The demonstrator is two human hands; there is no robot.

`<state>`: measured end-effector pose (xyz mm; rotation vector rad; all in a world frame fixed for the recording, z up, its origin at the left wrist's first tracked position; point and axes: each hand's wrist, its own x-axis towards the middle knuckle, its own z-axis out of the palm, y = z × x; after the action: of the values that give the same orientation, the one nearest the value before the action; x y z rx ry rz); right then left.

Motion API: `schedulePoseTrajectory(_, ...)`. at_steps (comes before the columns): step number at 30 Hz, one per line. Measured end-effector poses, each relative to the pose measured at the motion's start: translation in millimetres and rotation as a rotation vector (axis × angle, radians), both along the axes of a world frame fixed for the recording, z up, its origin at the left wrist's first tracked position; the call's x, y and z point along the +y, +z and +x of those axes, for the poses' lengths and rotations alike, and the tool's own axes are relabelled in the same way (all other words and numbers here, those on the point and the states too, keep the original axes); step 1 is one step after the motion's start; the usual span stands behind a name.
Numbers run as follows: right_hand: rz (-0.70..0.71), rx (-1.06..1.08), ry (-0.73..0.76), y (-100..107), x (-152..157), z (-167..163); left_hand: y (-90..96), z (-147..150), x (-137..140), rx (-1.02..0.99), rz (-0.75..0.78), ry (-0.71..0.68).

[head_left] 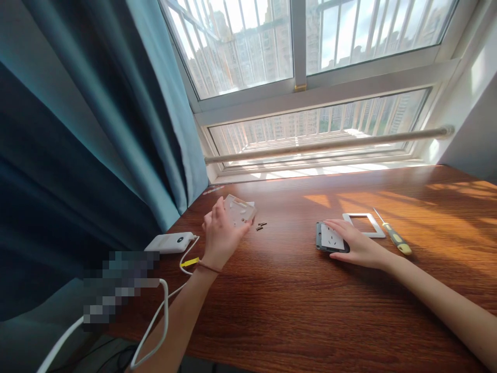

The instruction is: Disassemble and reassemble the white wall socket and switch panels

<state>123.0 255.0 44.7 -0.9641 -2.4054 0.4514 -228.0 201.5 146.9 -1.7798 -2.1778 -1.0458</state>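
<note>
Head view, left hand: [225,233] spread over the white box [239,211], fingers at its left side, thumb at its near right edge; grip about as wide as the box, holding it.
Head view, right hand: [351,241] closed across the socket module [331,236], fingers over the far edge, thumb along the near edge; holding it, gap filled by the module.
White box: lay on the left part of the wooden table [279,305], open side mostly up.
Socket module: lay right of the box, a little nearer the person, slotted face up; looked squarish, no clear long axis.
Key relation: box and module sat well apart, left to right, one under each hand; screws [261,226] between them, just beside the box, left hand nearer.
White frame: [375,225] flat, just right of the module; right hand nearer, contact unclear.
Screwdriver: [396,239] right of the frame, long axis slanting, tip away, handle toward the person; right hand nearer.
Power bank: [167,242] left of the left hand, white cable [165,311] attached or beside it, unclear.
</note>
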Motion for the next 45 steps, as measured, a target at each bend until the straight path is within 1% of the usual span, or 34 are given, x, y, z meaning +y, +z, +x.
schedulePoseTrajectory(2,0.003,-0.008,-0.001,1,-1,0,-13.5,16,0,-0.279,-0.008,-0.222)
schedulePoseTrajectory(3,0.003,-0.013,-0.001,1,-2,0,-20.8,24,1,-0.478,-0.051,-0.322)
schedulePoseTrajectory(5,0.002,-0.020,-0.007,1,-2,-1,-33.6,40,3,-0.917,-0.199,-0.488)
schedulePoseTrajectory(7,0.003,-0.022,-0.013,0,-2,-1,-42.6,55,9,-1.344,-0.339,-0.623)
schedulePoseTrajectory(10,0.003,-0.013,-0.019,1,-3,-2,-52.5,72,24,-1.658,-0.468,-0.735)
schedulePoseTrajectory(13,0.002,0.008,-0.025,2,-4,-3,-66.7,87,42,-1.888,-0.480,-0.747)
schedulePoseTrajectory(14,0.003,0.014,-0.028,3,-4,-3,-72.4,91,46,-1.911,-0.476,-0.728)
schedulePoseTrajectory(16,0.004,0.022,-0.035,3,-5,-3,-83.5,100,50,-1.893,-0.484,-0.696)
schedulePoseTrajectory(19,0.008,0.028,-0.044,4,-5,-2,-93.7,109,47,-1.777,-0.478,-0.716)
schedulePoseTrajectory(20,0.012,0.027,-0.044,4,-5,-1,-95.0,110,44,-1.733,-0.457,-0.706)
schedulePoseTrajectory(22,0.020,0.025,-0.037,5,-5,0,-95.6,111,39,-1.650,-0.392,-0.643)
schedulePoseTrajectory(24,0.025,0.023,-0.029,5,-4,1,-95.2,111,37,-1.557,-0.295,-0.577)
schedulePoseTrajectory(25,0.026,0.023,-0.027,5,-4,1,-95.2,110,37,-1.496,-0.251,-0.572)
schedulePoseTrajectory(27,0.024,0.020,-0.026,5,-4,2,-95.9,108,40,-1.366,-0.199,-0.606)
schedulePoseTrajectory(30,0.023,0.013,-0.018,5,-3,4,-97.9,104,44,-1.262,-0.212,-0.664)
schedulePoseTrajectory(32,0.019,0.007,-0.027,7,-2,8,-99.2,102,45,-1.256,-0.253,-0.690)
schedulePoseTrajectory(34,0.018,0.030,-0.101,14,-1,12,-100.0,103,42,-1.255,-0.297,-0.723)
schedulePoseTrajectory(36,0.015,0.116,-0.208,23,-1,13,-100.5,109,37,-1.290,-0.321,-0.755)
schedulePoseTrajectory(38,-0.012,0.233,-0.249,34,-6,10,-100.8,117,32,-1.355,-0.316,-0.788)
schedulePoseTrajectory(39,-0.035,0.283,-0.231,38,-9,5,-101.0,121,29,-1.391,-0.303,-0.802)
schedulePoseTrajectory(41,-0.079,0.330,-0.144,42,-17,-6,-101.6,129,25,-1.446,-0.274,-0.825)
schedulePoseTrajectory(43,-0.099,0.298,-0.044,39,-22,-19,-102.3,134,24,-1.483,-0.261,-0.832)
schedulePoseTrajectory(45,-0.087,0.229,0.029,30,-21,-29,-103.1,136,24,-1.526,-0.271,-0.814)
